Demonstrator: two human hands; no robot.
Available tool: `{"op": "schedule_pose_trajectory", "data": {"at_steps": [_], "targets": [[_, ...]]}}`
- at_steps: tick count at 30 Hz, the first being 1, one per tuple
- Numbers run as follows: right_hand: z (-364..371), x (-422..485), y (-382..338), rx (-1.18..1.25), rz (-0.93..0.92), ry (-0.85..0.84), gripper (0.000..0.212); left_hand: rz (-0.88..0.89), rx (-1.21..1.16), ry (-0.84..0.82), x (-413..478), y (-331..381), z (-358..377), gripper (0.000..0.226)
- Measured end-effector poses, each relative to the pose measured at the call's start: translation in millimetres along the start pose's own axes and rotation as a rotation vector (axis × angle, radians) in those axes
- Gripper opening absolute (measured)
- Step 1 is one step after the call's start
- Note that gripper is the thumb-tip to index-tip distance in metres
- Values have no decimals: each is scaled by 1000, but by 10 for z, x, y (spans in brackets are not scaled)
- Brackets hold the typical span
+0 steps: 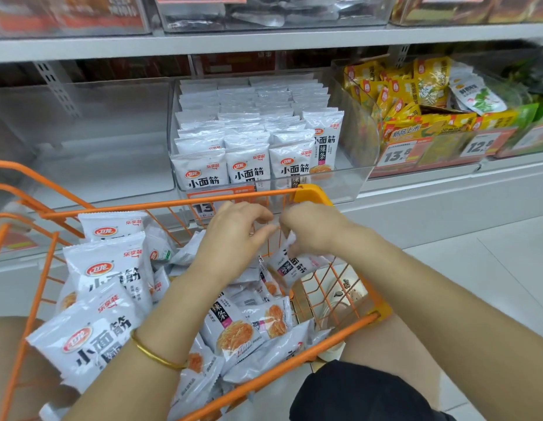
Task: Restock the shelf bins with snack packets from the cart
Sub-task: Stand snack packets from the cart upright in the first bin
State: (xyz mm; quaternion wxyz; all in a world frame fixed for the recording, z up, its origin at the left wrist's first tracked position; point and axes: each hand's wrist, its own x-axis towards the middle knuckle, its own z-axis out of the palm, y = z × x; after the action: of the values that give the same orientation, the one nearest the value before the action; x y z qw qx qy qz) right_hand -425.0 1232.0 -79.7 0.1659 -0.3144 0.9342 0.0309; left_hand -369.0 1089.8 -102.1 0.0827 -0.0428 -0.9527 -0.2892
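Near the far rim of the cart (173, 203), the right hand (312, 229) pinches a light, slippery snack packet (294, 265) by its seam (the best hold), while what the curled left hand (233, 235) holds is unclear.

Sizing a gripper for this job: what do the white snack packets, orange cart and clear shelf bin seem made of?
White snack packets: glossy plastic film, crinkled and shiny.
Orange wire cart: probably painted metal, thin rigid rods.
Clear shelf bin: hard transparent plastic, packets show through.
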Motion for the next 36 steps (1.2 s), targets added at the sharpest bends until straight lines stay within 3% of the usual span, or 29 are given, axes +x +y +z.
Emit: {"op": "schedule_pose_trajectory", "data": {"at_steps": [5,9,13,17,20,23,25,27,29,31,36], "targets": [[-417,-328,227,219,-114,153,30,-38,-356,-274,8,157,-69,46],[-514,-460,379,611,-95,298,18,-8,-477,-262,67,344,-99,19],[-495,-487,511,961,2,401,14,-70,-585,-315,188,470,-150,15],[-460,-484,661,1128,229,684,15,-157,-614,-211,354,597,-161,11],[-415,-529,753,1138,282,571,37,-167,-701,-98,530,708,-156,11],[-423,-528,740,1151,206,521,23,-115,-700,-31,710,838,-137,16],[-521,-472,793,1125,227,680,17,-75,-613,67,807,872,-109,21],[-653,-364,906,1018,293,846,20,-34,-277,217,900,814,-82,29],[-742,-203,1007,851,369,891,26,20,108,274,934,711,-67,32],[-733,17,1095,731,396,818,29,61,292,253,927,615,-24,31],[-558,477,1225,622,478,539,25,167,419,271,866,498,104,27]]}}
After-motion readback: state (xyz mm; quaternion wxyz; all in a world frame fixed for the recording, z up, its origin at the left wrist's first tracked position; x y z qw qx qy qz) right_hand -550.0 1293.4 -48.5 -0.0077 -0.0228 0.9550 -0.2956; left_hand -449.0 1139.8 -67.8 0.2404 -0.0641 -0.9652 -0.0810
